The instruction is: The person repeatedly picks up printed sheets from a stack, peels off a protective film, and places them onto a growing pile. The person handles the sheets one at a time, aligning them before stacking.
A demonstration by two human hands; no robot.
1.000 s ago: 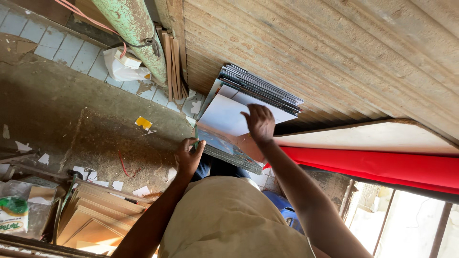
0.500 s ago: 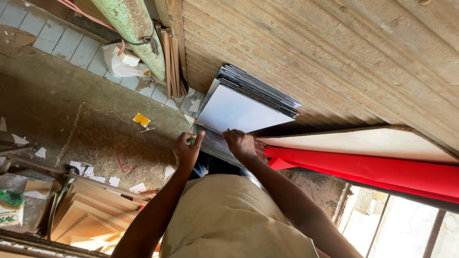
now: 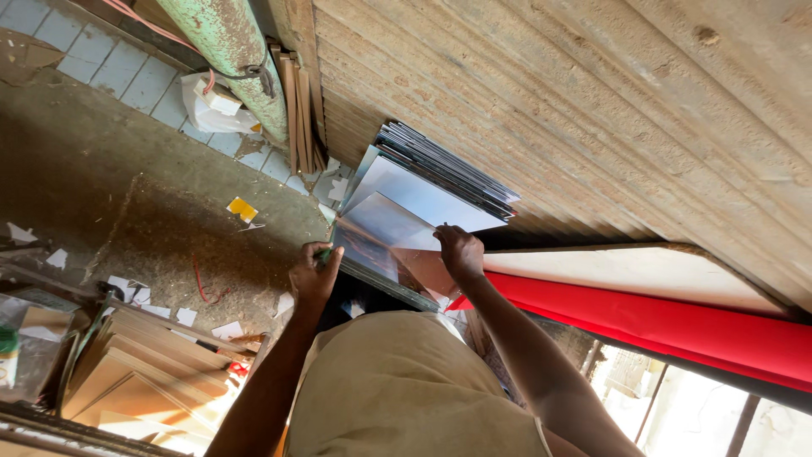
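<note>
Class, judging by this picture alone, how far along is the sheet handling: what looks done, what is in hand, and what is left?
Done: a stack of sheets already leans against the plank wall. In hand: the left hand grips the lower edge of a glossy sheet, and the right hand rests on its top edge, beside the stack. Left: a pile of brown boards lies on the floor by the left arm, untouched.

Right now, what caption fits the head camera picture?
Left hand and right hand grip a glossy sheet off the leaning stack.
</note>
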